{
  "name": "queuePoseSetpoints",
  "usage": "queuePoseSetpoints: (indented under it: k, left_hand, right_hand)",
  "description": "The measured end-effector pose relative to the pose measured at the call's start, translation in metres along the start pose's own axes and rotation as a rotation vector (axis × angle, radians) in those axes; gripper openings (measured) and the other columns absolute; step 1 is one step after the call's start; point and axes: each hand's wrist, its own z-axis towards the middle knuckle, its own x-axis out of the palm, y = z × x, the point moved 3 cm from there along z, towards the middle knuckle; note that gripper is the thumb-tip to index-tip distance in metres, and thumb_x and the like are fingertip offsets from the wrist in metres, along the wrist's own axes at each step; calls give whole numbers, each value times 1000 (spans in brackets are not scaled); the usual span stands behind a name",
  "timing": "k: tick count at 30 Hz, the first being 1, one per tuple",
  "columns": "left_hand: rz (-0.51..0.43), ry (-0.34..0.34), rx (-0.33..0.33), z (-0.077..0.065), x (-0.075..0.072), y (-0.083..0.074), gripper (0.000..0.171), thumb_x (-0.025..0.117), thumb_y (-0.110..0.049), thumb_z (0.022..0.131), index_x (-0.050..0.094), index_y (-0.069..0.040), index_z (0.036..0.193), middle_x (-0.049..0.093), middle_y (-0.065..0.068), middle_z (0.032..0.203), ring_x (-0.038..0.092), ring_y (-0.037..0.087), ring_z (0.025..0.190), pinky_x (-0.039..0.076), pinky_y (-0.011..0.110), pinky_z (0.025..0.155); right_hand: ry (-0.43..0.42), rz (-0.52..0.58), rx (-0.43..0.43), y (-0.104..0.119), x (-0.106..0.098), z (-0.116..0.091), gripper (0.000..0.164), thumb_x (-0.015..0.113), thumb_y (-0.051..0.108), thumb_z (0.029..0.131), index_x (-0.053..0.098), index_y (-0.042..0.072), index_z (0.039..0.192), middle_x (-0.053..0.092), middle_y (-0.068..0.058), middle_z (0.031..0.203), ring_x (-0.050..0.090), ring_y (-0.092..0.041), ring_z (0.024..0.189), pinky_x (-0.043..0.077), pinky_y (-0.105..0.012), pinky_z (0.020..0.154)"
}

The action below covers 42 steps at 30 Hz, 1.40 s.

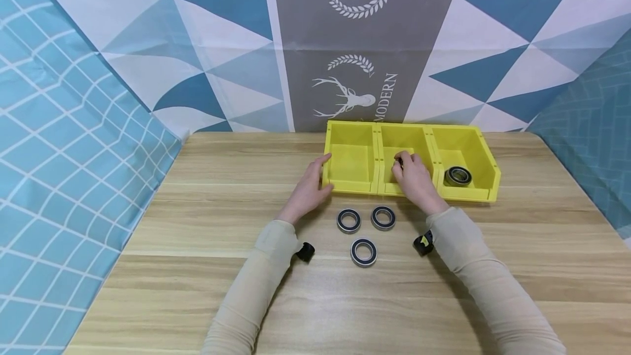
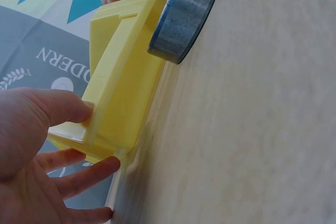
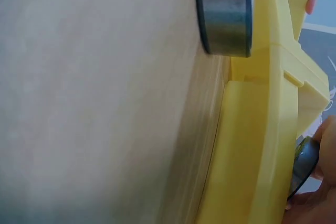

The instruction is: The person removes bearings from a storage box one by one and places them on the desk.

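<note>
My left hand (image 1: 309, 184) is at the left end of a row of three joined yellow bins (image 1: 351, 186). Its thumb touches the front corner, while the other fingers spread along the outer side. Over the middle bin, my right hand (image 1: 415, 178) pinches a bearing (image 3: 305, 162), mostly hidden by the fingers from above. Another ball bearing (image 1: 458, 176) rests in the right bin. In front of the row, three bearings lie flat on the table: a left one (image 1: 339, 221), a right one (image 1: 374, 221) and a nearer one (image 1: 354, 257).
The wooden table (image 1: 207, 284) runs back to a patterned cloth (image 1: 236, 43). A blue gridded cloth (image 1: 64, 169) hangs on the left. Black wrist devices sit by the left cuff (image 1: 305, 252) and right cuff (image 1: 443, 240), close to the loose bearings.
</note>
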Motion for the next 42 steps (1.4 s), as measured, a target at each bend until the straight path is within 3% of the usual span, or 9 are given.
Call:
queuePoseSetpoints:
  k: [10,17,30,36,42]
  left_hand:
    - [2,-5,3,1,1,2,73,60,-12,84,20,-21,144,30,8,142,43,21,115,34,35,105]
    - [-5,-5,0,1,1,3,73,60,-12,84,20,-21,144,31,8,142,44,21,113,36,36,103]
    - [-1,-6,6,1,1,1,73,61,-11,84,20,-21,144,30,9,142,44,21,115,35,36,104]
    - [-2,-5,5,1,1,2,73,61,-11,84,20,-22,144,30,9,143,45,21,112,37,35,102]
    - [7,-2,-4,1,1,2,73,60,-12,84,20,-22,144,29,8,144,44,20,114,36,35,103]
  right_hand:
    - [-30,3,-47,5,-5,-4,34,35,28,97,48,2,114,47,-22,102,48,-34,85,44,-48,72]
    - [-45,-4,-95,7,-7,-10,40,40,37,96,48,1,111,46,-21,99,46,-31,84,43,-44,71]
    - [-158,-39,-223,11,-14,-21,31,45,26,95,52,-1,107,48,-19,96,48,-30,84,43,-44,74]
    - [-146,-74,-294,12,-14,-32,20,42,18,95,52,2,101,48,-14,90,46,-26,79,42,-38,66]
    - [-74,-42,-236,11,-14,-38,28,39,29,97,53,5,101,49,-13,92,47,-25,82,43,-39,69]
